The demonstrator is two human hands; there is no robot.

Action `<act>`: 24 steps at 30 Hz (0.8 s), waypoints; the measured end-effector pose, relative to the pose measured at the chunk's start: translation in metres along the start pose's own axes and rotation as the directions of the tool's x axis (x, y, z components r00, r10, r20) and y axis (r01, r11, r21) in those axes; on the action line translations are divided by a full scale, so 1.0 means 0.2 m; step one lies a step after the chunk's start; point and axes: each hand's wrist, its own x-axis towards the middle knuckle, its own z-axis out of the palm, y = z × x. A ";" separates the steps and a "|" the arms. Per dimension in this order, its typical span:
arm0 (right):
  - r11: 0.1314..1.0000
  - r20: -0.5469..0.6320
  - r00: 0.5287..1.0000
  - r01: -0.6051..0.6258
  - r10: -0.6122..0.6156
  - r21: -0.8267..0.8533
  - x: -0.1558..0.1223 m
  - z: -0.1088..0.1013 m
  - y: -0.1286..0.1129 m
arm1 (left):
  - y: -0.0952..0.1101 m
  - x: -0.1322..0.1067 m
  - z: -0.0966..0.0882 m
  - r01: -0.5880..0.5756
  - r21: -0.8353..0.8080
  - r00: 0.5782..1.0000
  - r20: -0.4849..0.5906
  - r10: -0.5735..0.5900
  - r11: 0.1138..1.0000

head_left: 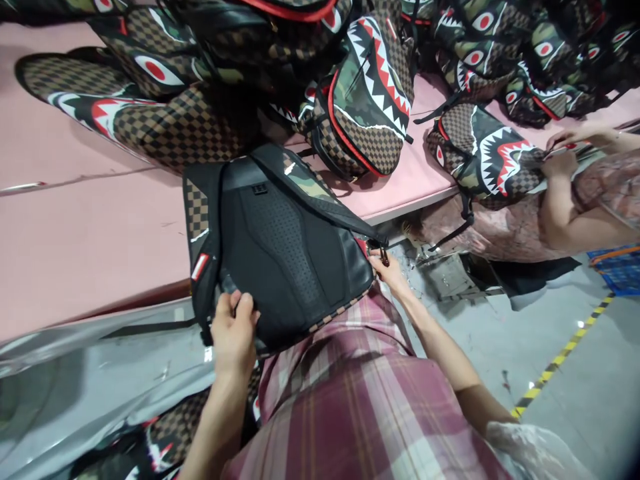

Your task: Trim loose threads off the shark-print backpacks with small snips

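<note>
Head camera view, looking down: holds a checkered backpack (280,240) in two bare hands, tilted, with the black back side facing up, between a purple plaid garment (360,393) on the near side and the edge of a pink table (90,247) on the far side. Shows a padded panel with a dotted strip down its middle, black shoulder straps to left and right, and brown checks and camouflage at the rim. Grips the near left corner with the left hand (234,327), fingers bent over the black fabric; cannot tell strap from panel under those fingertips. Grips the right corner with the right hand (387,273), thumb and fingers pinched together, just beside a strap end with dark hardware. On the far left of the table, shows a checkered bag (190,127) lying flat; at the far middle, a shark-mouth backpack (373,100) with red trim; at the far right, a heap of similar bags (480,47). To the right, shows a co-worker's hands (559,162) at the end of another shark-mouth bag (505,157), above floral clothing (485,230). Near right, shows grey floor (590,347) with yellow-and-black tape (560,367).
</note>
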 end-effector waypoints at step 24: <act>0.935 -0.039 0.991 0.109 -0.130 -0.339 0.01 -0.08 -0.09 | -0.01 0.16 -0.07 0.133 -0.237 0.950 0.308 -0.055 0.962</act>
